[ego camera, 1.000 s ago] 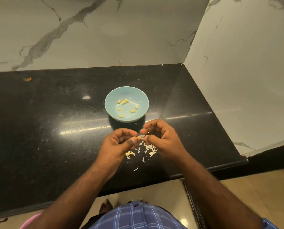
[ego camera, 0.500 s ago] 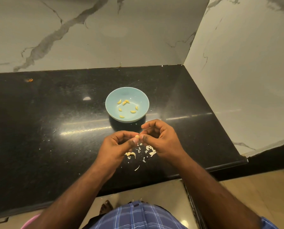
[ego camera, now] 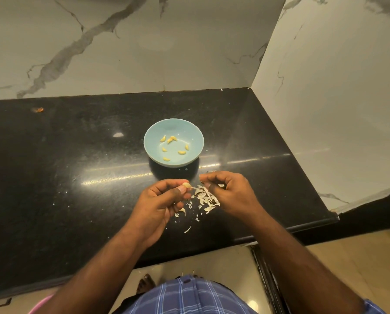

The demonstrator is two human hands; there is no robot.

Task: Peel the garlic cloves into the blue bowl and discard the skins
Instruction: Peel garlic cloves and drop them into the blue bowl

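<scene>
Counter (ego camera: 76,177) carries the blue bowl (ego camera: 190,132), directly beyond both hands. Left hand (ego camera: 160,205), nearer the bowl, pinches the clove (ego camera: 186,184), long axis pointing right. Right hand (ego camera: 230,193), fingers curled, grip unclear. Skins (ego camera: 206,198) lie between them.

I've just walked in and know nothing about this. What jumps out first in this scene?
The pale blue bowl stands out on the black counter, with seven peeled cloves scattered inside. Just in front of it, the left hand pinches a garlic clove, while papery skins litter the counter between it and the right hand.
</scene>
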